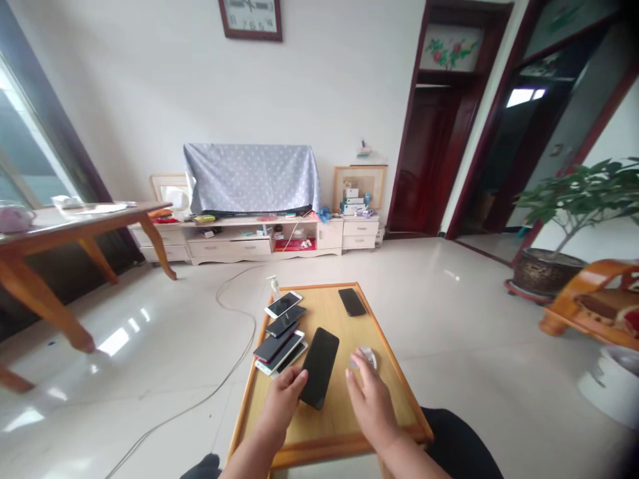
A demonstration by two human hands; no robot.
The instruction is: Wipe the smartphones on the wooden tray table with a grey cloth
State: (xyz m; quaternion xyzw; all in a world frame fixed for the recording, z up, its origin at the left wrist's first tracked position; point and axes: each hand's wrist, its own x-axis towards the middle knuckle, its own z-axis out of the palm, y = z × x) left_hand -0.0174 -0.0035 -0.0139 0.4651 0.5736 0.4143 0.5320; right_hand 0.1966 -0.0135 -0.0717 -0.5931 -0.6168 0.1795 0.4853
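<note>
My left hand [282, 400] grips a black smartphone [320, 367] by its lower left edge, thumb on the front. The phone is tilted above the small wooden table, its dark screen toward me. My right hand [370, 398] is open to the right of the phone, fingers apart and not touching it. Just beyond its fingertips lies a white object [368, 357], partly hidden by the hand; I cannot tell its kind. On the table's left side several phones [277, 344] lie overlapping in a slanted row. Another black phone [352, 302] lies alone at the far right.
The small wooden table [319, 455] has a raised orange rim. A pump bottle [273, 286] stands at its far left corner. A cable [219, 380] runs over the floor on the left. To the right are a potted plant [548, 271] and a wooden chair [589, 293].
</note>
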